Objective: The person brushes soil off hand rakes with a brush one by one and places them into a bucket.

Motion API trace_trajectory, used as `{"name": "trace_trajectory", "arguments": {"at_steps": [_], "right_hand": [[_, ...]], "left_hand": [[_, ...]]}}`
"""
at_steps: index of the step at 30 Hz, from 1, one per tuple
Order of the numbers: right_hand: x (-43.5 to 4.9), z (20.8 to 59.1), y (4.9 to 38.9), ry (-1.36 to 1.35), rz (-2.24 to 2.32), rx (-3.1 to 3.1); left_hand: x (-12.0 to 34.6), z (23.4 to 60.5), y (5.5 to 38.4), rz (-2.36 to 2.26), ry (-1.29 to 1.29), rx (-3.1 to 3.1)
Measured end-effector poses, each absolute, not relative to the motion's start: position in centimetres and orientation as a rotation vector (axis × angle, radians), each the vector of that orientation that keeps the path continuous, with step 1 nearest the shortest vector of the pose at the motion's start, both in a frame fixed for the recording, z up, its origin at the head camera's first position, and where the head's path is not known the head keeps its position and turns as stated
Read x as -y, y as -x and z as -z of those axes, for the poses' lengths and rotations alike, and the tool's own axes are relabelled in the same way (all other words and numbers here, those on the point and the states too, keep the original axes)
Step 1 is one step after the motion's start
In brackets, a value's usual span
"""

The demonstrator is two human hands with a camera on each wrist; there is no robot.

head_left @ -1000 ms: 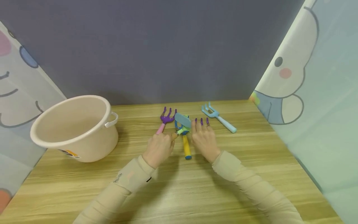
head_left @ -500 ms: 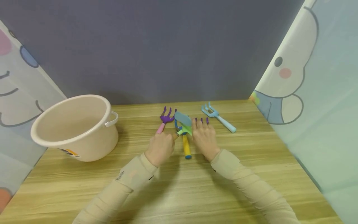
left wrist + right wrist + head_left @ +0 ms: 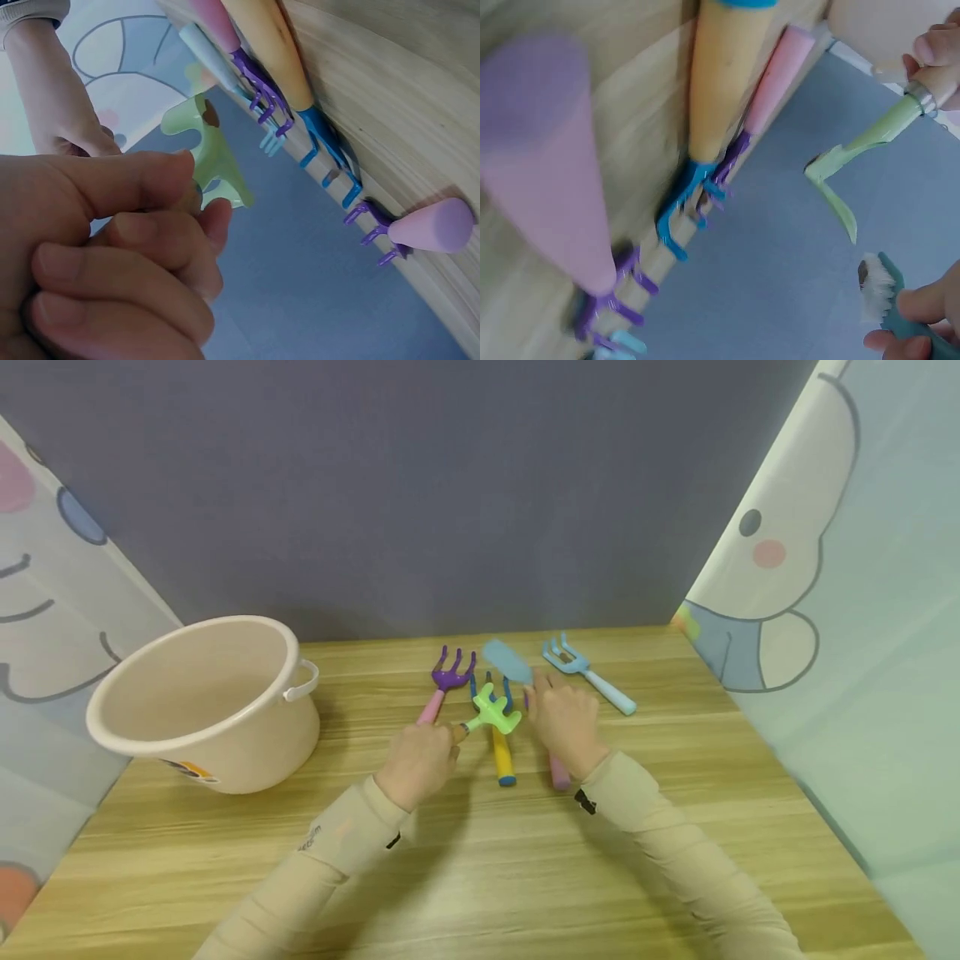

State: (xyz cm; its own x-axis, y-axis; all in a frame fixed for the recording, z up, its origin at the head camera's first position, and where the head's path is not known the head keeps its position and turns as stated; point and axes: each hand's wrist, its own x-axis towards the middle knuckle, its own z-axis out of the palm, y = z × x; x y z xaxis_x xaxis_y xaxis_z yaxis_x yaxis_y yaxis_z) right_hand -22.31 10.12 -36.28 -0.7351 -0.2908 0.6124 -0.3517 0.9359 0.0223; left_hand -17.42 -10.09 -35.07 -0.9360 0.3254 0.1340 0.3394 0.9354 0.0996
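My left hand [image 3: 416, 764] grips the wooden handle of a small green hand rake [image 3: 495, 714], its tines pointing away to the right above the table. A brown patch marks one tine of the green rake [image 3: 214, 154] in the left wrist view. My right hand [image 3: 564, 720] pinches a blue-green brush [image 3: 507, 661]; the right wrist view shows its white bristles [image 3: 877, 289], brown at one end, facing the green rake a small gap away. Below the green rake lies a blue rake with a yellow handle [image 3: 503, 758]. A purple rake's pink handle [image 3: 558, 772] shows under my right hand, which hides most of it.
At the left stands a cream bucket [image 3: 258, 747] with a white handle [image 3: 303, 685]. Another purple rake with a pink handle [image 3: 450, 678] lies beside my left hand. A light blue rake [image 3: 609, 693] lies at the right, near the table's back edge and the dark backdrop [image 3: 450, 502].
The brush has moved up and right off the green rake's head, which now shows fully. My right hand has shifted slightly right, uncovering a pink handle; my left hand has drawn slightly left.
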Motion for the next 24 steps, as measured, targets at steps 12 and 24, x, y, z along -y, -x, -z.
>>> {"name": "trace_trajectory", "arguments": {"at_steps": [12, 24], "right_hand": [[-10.6, 35.9, 22.2, -0.367, -0.717, 2.702], [-12.0, 35.5, 22.6, -0.228, -1.349, 2.720]], "left_hand": [[10.8, 35.8, 17.8, 0.263, 0.433, 3.038], [12.3, 36.7, 19.0, 0.452, 0.194, 3.111]]}}
